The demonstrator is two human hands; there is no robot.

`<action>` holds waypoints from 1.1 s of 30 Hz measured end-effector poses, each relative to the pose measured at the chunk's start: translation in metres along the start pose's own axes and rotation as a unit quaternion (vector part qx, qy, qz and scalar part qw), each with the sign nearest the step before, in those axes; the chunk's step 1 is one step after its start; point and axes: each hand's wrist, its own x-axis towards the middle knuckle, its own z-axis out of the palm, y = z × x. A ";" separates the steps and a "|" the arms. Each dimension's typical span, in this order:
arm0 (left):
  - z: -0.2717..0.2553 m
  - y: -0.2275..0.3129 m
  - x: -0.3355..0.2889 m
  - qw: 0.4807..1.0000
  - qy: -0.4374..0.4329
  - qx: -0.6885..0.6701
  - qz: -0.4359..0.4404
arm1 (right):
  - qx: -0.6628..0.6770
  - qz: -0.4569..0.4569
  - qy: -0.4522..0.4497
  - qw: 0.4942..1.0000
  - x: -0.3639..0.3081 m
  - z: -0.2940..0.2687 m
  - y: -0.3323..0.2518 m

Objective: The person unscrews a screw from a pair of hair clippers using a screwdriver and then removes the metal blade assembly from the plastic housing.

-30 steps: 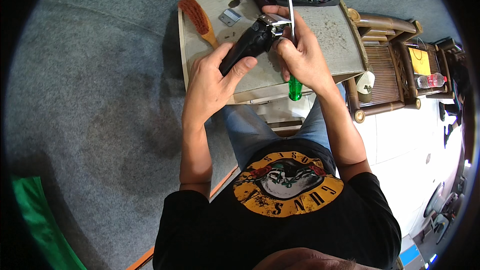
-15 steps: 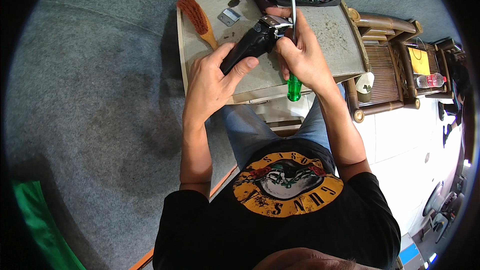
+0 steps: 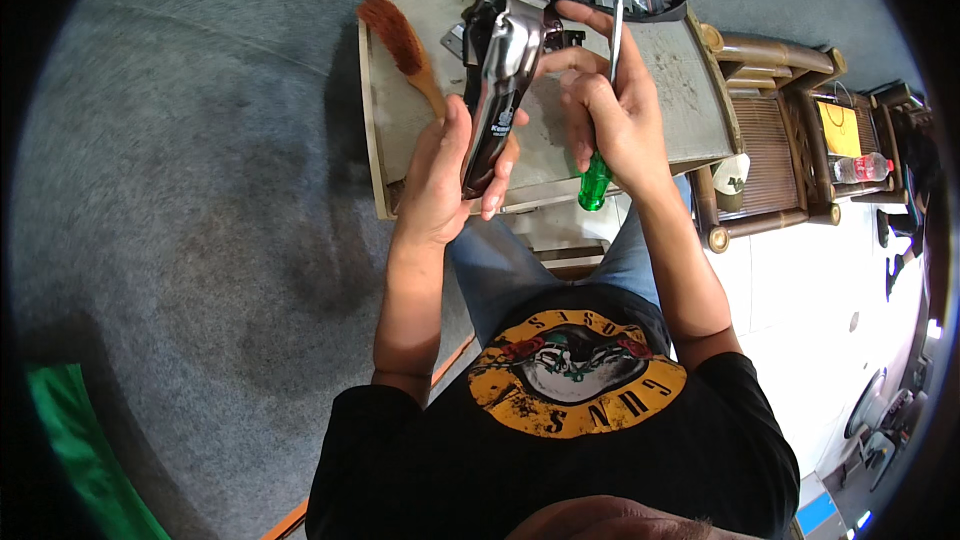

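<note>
A hair clipper (image 3: 505,70) with a shiny silver and dark body stands tilted in my left hand (image 3: 435,170), its blade end pointing away from me. The fingers of that hand wrap round the lower half of the body. In my right hand (image 3: 625,120) is a screwdriver (image 3: 597,180) with a clear green handle, its metal shaft pointing up and away past my fingers. Fingers of my right hand reach toward the clipper's right side; whether they touch it I cannot tell. Partly hidden behind the clipper, a metal clipper blade (image 3: 454,41) lies on the small table (image 3: 690,100).
A brush (image 3: 425,85) with reddish bristles and a wooden handle lies at the table's left. An open black case (image 3: 660,0) holding a clear bag sits at the far edge. To the right stand bamboo chairs (image 3: 765,130) with a cap (image 3: 732,175) and a bottle (image 3: 862,167).
My left hand has turned the clipper from lying slanted to more upright, showing its silver face. My right hand has shifted slightly right with the screwdriver, away from the clipper's head.
</note>
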 end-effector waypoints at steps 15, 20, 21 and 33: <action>-0.017 -0.012 0.019 0.955 -0.180 -0.237 0.014 | -0.105 0.040 -0.031 0.993 -0.003 0.006 -0.005; -0.018 -0.015 0.018 0.942 -0.213 -0.260 0.007 | -0.115 0.030 -0.041 0.992 -0.005 0.005 -0.005; -0.019 -0.013 0.019 0.938 -0.212 -0.275 0.002 | -0.120 0.031 -0.040 0.991 -0.005 0.006 -0.005; -0.025 -0.012 0.015 0.922 -0.232 -0.309 0.000 | -0.130 0.036 -0.056 0.989 -0.006 0.005 -0.004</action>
